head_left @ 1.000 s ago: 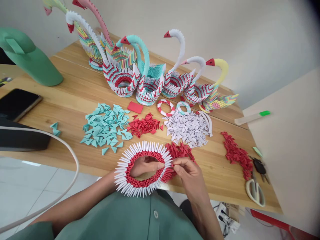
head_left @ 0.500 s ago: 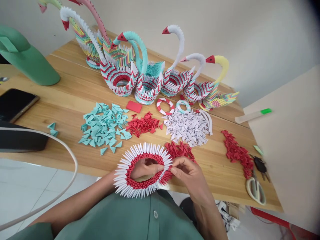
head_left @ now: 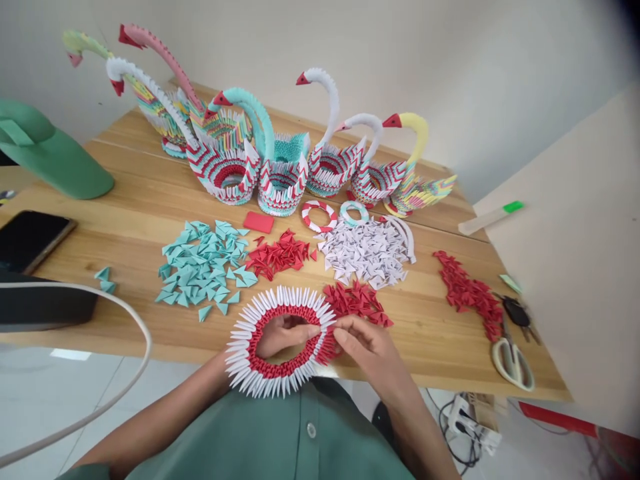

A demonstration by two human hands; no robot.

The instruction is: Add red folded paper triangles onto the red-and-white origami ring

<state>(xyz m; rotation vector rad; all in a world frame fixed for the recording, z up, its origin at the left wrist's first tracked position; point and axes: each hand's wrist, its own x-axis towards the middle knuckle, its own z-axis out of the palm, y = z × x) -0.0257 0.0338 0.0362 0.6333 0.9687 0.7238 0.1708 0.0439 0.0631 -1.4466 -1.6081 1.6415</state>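
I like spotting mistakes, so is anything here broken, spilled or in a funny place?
Nothing looks broken or spilled. One slightly odd thing: a couple of blue pieces lie by the black box, away from the blue pile.

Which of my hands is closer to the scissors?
Right. Your right hand is left of the scissors; your left hand is farther left, seen through the spiky paper ring.
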